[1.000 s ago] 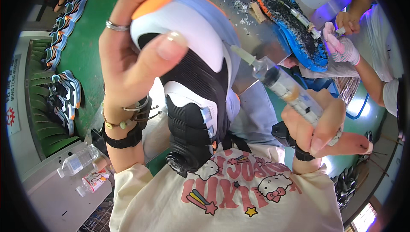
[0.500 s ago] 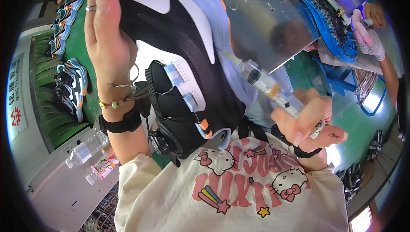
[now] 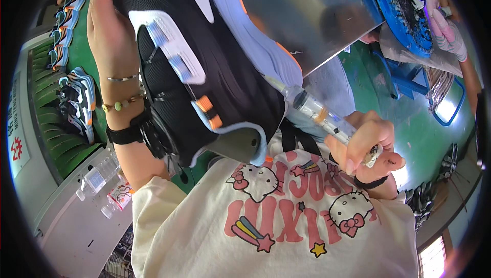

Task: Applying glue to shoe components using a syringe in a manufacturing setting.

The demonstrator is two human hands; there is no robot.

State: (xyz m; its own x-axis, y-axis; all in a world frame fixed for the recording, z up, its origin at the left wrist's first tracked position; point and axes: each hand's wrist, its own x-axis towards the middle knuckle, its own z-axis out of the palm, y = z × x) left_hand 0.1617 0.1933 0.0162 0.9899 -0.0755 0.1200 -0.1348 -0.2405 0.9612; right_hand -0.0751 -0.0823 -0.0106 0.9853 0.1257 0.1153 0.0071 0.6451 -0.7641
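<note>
A black sneaker (image 3: 225, 58) with white overlays, a pale blue sole and orange accents hangs before my chest, its heel opening toward me. My left hand (image 3: 105, 22) grips it from the left side, the fingertips running out at the top edge. In my right hand (image 3: 365, 137) is a clear syringe (image 3: 317, 112), the fingers wrapped round its barrel and the thumb by the plunger end. Its thin tip points up and left, meeting or nearly meeting the line between the black upper and the blue sole near the heel.
At upper right, a metal tabletop (image 3: 302, 17) bears a blue tray (image 3: 409, 27) with dark residue. Beside it is a co-worker's gloved hand (image 3: 445, 30). Several sneakers (image 3: 76, 99) line the green surface at left. Plastic bottles (image 3: 99, 175) lie at lower left, and a blue stool (image 3: 404, 81) stands at right.
The sneaker and my left hand have shifted up and left, while the sneaker's heel swung rightward and nearer. The syringe tip now sits farther along the seam toward the heel; my right hand barely moved.
</note>
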